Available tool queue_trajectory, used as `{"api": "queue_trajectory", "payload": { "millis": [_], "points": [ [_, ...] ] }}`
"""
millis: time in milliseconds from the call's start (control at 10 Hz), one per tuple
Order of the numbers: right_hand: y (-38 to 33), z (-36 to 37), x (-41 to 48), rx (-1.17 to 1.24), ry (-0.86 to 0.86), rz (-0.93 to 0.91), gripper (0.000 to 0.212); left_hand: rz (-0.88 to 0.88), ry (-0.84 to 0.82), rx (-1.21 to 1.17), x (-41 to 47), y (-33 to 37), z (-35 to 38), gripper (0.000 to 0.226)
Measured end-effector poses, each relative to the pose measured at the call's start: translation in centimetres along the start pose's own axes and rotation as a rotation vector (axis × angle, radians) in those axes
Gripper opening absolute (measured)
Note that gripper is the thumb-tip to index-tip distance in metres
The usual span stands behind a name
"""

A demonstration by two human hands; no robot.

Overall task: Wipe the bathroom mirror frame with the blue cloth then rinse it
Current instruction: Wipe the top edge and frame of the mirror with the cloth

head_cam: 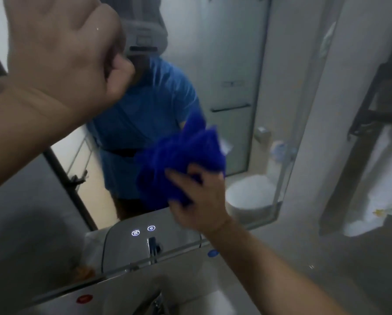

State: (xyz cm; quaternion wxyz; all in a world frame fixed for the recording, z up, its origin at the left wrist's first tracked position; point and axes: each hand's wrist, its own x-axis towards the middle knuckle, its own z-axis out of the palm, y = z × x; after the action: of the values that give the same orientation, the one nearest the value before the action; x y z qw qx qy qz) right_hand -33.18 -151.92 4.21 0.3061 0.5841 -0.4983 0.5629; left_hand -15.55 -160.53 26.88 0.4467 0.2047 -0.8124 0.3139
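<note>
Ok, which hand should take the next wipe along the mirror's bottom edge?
Right. The right hand grips the blue cloth up at the mirror, just above its bottom edge. The left hand is a raised fist, higher up, with no cloth.

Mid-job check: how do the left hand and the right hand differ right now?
The left hand is raised high, close to the camera; the right hand is lower, near the bottom edge of the mirror. The left hand is curled into a fist with nothing visible in it; the right hand grips the bunched blue cloth. Both are bare and in front of the mirror.
</note>
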Motion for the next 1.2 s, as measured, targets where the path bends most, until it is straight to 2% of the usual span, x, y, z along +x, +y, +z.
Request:
{"api": "queue_trajectory", "payload": {
  "millis": [100, 200, 300, 400, 500, 600, 700, 800, 900, 1000, 1100, 1200],
  "points": [
    [3.2, -1.3, -11.4, -0.041, -0.236, 0.047, 0.064, 0.046, 0.028, 0.046, 0.3, -0.7, 0.2, 0.017],
    [6.9, -6.0, -13.8, -0.184, -0.389, 0.28, 0.055, 0.137, 0.112, 0.178, 0.1, -1.1, 0.0, 0.021],
    [8.3, -8.4, -8.6, -0.183, -0.198, 0.453, 0.048, 0.168, 0.168, 0.28, 0.1, -1.6, 0.3, 0.024],
    [8.2, -10.0, 6.7, -0.183, 0.295, 0.506, 0.051, 0.184, 0.183, 0.307, 0.1, -1.7, 0.5, 0.022],
    [5.4, -10.5, 18.0, -0.131, 0.425, 0.388, 0.047, 0.205, 0.196, 0.317, 0.3, -1.8, 0.6, 0.021],
    [0.4, -8.0, 23.9, -0.184, 0.351, 0.058, 0.039, 0.207, 0.241, 0.298, 0.3, -1.9, 0.7, 0.02],
    [-1.1, -4.5, 16.0, -0.154, -0.001, -0.178, 0.038, 0.192, 0.231, 0.269, 0.4, -1.8, 0.4, 0.024],
    [0.6, -3.5, 5.5, -0.095, -0.331, -0.269, 0.038, 0.186, 0.215, 0.238, 0.4, -1.7, 0.3, 0.018],
    [5.7, -6.3, -4.6, -0.198, -0.604, -0.132, 0.051, 0.204, 0.228, 0.205, 0.5, -1.6, 0.3, 0.017],
    [7.7, -9.8, -7.0, -0.282, -0.498, 0.18, 0.051, 0.209, 0.246, 0.199, 0.7, -1.7, 0.3, 0.016],
    [8.5, -11.9, -3.2, -0.316, -0.249, 0.57, 0.048, 0.217, 0.247, 0.157, 0.6, -1.6, 0.3, 0.031],
    [7.3, -12.7, 7.3, -0.248, 0.05, 0.546, 0.048, 0.209, 0.239, 0.156, 0.6, -1.5, 0.2, 0.033]
  ]
}}
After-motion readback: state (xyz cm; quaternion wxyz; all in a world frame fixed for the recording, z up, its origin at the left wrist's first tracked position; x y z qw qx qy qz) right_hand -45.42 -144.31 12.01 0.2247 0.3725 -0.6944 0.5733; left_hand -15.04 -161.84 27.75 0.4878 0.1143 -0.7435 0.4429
